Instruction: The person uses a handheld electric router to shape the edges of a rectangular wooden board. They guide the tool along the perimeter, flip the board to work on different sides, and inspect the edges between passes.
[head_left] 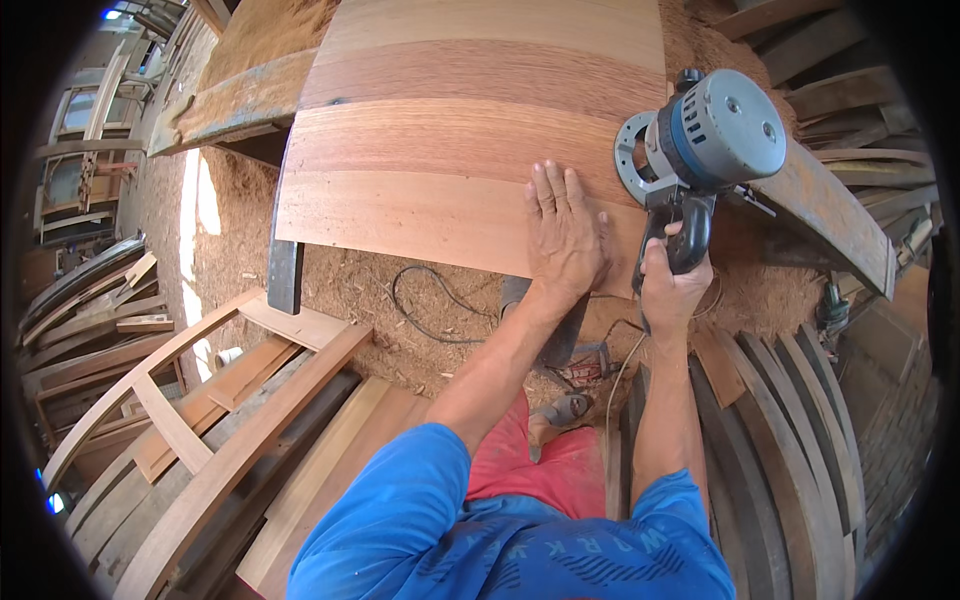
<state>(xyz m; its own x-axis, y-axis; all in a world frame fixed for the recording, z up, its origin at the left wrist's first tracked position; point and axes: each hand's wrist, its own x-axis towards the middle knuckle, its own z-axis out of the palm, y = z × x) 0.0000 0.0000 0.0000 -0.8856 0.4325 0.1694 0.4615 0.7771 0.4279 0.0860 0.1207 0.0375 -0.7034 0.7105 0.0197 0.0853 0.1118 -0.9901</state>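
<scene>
Right hand (672,285) is wrapped tight round the black pistol grip of the grey-and-blue router (700,140), which sits at the right edge of the glued-up wood panel (440,150); looks top-heavy with a slick housing, so the grip is the place to hold it. Left hand (562,235) is spread flat, palm down, on the panel, which looks stiff and heavy. Beyond: sawdust-covered floor (350,290), a trailing cable (430,310), stacked curved frames (790,420).

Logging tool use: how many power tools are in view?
1: a router at the panel's right edge, right hand on its handle. Left hand lies flat on the panel. Others may be hidden.
</scene>
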